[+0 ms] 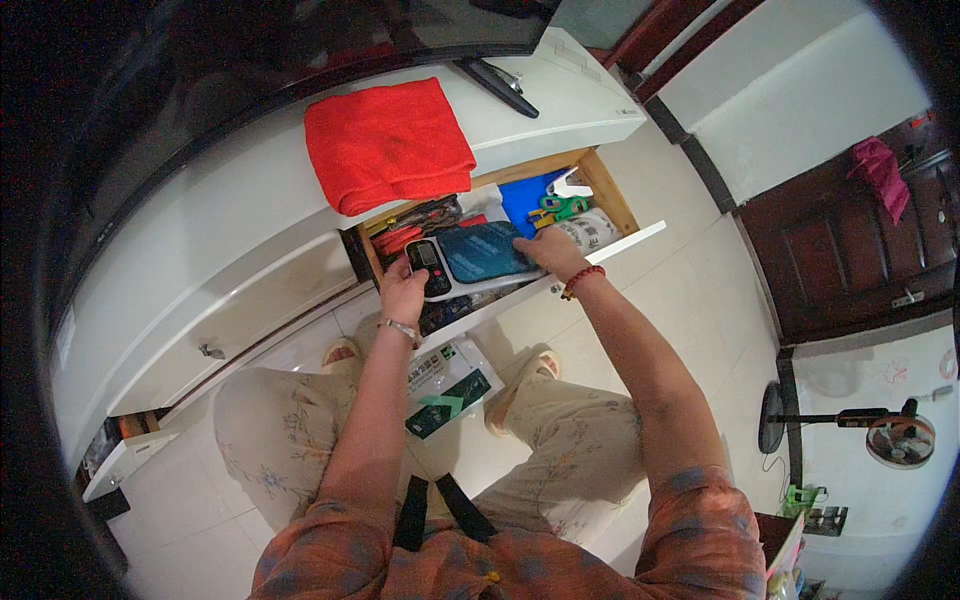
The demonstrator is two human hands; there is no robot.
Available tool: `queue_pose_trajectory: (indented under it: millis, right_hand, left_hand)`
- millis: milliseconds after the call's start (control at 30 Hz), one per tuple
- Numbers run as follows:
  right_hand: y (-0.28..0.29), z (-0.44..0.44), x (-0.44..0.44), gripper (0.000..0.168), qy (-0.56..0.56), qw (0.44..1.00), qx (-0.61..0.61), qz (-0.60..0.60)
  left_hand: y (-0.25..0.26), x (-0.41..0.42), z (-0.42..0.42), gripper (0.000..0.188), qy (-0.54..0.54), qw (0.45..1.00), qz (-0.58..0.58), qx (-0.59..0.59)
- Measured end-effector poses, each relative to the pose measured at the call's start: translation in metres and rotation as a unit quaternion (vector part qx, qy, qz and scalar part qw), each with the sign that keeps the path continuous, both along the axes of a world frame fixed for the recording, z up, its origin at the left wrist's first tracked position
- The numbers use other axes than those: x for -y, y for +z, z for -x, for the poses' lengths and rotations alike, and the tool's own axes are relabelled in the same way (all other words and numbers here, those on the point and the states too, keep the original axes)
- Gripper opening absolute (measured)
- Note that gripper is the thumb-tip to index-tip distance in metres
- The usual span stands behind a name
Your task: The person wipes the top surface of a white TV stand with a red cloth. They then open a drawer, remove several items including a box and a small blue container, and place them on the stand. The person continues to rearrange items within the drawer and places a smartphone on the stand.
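A white digital scale [487, 253] with a black button panel and a blue film-like top lies level across the open drawer [613, 189]. My left hand [403, 294] grips its panel end, thumb by the buttons. At the opposite end, my right hand [553, 253] holds the scale with fingers over the blue top. Under and around it the drawer is packed. Green-handled scissors [564, 208], a blue flat item [523, 199] and a white printed packet [594, 231] lie to the right. Red-handled tools [397, 238] fill the left side, partly hidden.
A folded red cloth [390, 142] rests on the white cabinet top [517, 139], in front of a television [315, 52]. Between my feet a printed packet [450, 386] lies on the tiled floor. Another drawer [127, 465] stands out at far left; a fan [896, 435] is at right.
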State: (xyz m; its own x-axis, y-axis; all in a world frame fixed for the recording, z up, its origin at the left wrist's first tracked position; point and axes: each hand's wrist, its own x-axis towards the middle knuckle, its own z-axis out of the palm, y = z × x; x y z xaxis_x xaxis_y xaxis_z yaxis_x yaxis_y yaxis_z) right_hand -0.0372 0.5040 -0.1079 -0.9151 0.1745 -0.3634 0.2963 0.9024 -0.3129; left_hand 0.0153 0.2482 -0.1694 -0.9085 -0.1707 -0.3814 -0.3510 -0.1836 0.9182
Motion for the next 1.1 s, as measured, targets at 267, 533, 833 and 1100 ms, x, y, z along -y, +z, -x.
queue_pose_trajectory:
  millis: [267, 533, 833, 1100]
  right_hand:
    - [0.010, -0.013, 0.008, 0.040, -0.141, 0.912, -0.096, 0.372]
    - [0.061, -0.072, -0.007, 0.047, -0.200, 0.825, -0.060, 0.526]
    - [0.096, -0.155, -0.072, 0.067, -0.101, 0.790, -0.004, 0.604]
    - [0.047, -0.190, -0.070, 0.072, -0.033, 0.829, 0.229, 0.509]
  left_hand:
    - [-0.009, 0.004, -0.004, 0.052, 0.018, 0.995, -0.057, -0.081]
    - [0.039, -0.011, -0.026, 0.068, -0.063, 0.990, -0.100, -0.079]
    - [0.092, -0.037, -0.072, 0.043, -0.204, 0.960, -0.190, -0.036]
    - [0.008, -0.048, -0.200, 0.027, -0.132, 0.919, -0.315, 0.198]
